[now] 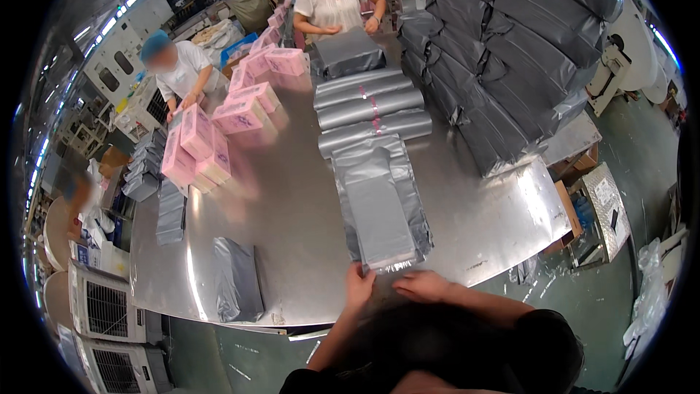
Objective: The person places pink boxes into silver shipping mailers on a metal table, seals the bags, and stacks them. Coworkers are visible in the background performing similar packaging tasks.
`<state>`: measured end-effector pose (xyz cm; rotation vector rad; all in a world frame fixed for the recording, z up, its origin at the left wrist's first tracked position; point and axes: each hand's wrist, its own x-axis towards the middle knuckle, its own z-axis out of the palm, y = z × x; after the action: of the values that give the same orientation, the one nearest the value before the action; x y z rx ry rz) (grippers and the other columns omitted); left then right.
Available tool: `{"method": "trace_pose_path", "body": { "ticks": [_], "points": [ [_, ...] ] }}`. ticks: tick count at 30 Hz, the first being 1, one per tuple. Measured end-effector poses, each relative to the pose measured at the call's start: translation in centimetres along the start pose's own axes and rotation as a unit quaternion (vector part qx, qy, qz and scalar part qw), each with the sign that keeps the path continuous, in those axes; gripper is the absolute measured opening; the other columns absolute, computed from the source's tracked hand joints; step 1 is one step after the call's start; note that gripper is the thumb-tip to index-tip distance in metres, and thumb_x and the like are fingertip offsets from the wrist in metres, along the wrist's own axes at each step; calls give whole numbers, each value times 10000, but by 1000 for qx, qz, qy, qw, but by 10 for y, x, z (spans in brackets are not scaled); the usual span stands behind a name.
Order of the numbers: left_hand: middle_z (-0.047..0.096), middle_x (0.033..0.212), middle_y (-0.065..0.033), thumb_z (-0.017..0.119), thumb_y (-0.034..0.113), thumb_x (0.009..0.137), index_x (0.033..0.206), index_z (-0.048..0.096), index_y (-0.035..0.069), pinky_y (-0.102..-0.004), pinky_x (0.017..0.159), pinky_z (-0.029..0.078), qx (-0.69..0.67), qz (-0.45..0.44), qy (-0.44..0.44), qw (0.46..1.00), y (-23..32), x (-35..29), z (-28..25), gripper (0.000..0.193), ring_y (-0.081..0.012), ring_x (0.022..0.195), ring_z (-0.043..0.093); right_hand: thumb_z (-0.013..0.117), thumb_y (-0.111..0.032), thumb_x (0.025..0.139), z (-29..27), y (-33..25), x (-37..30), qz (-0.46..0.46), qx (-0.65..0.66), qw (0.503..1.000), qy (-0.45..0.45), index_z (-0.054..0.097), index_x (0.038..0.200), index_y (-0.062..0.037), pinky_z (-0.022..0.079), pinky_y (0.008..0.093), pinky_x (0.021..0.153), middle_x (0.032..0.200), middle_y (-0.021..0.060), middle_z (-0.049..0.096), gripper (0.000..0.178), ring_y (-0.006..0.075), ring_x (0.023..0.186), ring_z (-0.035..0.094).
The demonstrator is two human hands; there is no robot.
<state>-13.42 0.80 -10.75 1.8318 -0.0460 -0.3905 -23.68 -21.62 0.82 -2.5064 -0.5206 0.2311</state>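
A grey plastic bag [378, 211] lies flat on the metal table in front of me, over what looks like more grey sheets of the same kind. Its near edge has a shiny strip. My left hand [359, 288] is closed at the near left corner, with the thumb and fingers on the bag's edge. Just right of it, my right hand [424, 286] is close to the near edge, its fingers together and pointing left. Whether anything is pinched in them is too small to tell. Beyond the bag lie several grey rolled bundles [375, 128].
Dark grey wrapped packs [503, 66] are stacked high at the right. Pink packages [197, 146] stand at the left, near a worker [182, 73]; another person [335, 4] stands at the far end. A grey pack [237, 281] sits near the table's front edge.
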Motion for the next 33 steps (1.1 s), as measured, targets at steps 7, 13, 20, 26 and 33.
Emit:
{"method": "trace_pose_path", "body": {
  "ticks": [7, 13, 20, 26, 33],
  "points": [
    [674, 827, -75, 683, 140, 984, 1090, 607, 13, -270, 569, 511, -149, -49, -16, 987, 27, -27, -9, 182, -125, 646, 631, 616, -299, 969, 3, -3, 92, 172, -96, 980, -18, 704, 1199, -139, 586, 466, 751, 1110, 153, 707, 293, 367, 958, 704],
    [738, 972, -74, 628, 100, 1018, 1157, 677, 6, -278, 665, 554, -263, -101, -39, 959, 32, -47, -17, 175, -146, 815, 698, 664, -322, 952, 29, -15, 67, 23, 46, 984, 170, 709, 1237, -195, 578, 451, 805, 1145, 91, 684, 315, 347, 943, 696],
    [728, 1067, -88, 616, 57, 1002, 1188, 664, 14, -296, 698, 570, -319, -136, -84, 934, 35, -53, -26, 197, -170, 891, 702, 698, -202, 923, 41, -9, 44, -40, 30, 977, 208, 664, 975, -133, 565, 420, 654, 942, 66, 604, 93, 307, 799, 664],
    [682, 1166, -85, 606, 20, 975, 1200, 664, 57, -337, 755, 581, -195, -96, -28, 976, 22, -45, -61, 235, -198, 976, 688, 724, -154, 853, -3, 71, -227, 222, -175, 907, -313, 692, 1010, -92, 582, 439, 724, 1044, 87, 689, 172, 296, 934, 715],
    [562, 1442, -73, 654, 29, 851, 1322, 651, 139, -483, 1100, 448, 461, 549, -17, 697, 125, -17, -81, 484, -282, 1323, 532, 691, -161, 845, -120, 46, -74, -13, -210, 969, 130, 611, 1337, -168, 538, 409, 931, 1303, 56, 634, 498, 248, 1126, 643]
  ]
}}
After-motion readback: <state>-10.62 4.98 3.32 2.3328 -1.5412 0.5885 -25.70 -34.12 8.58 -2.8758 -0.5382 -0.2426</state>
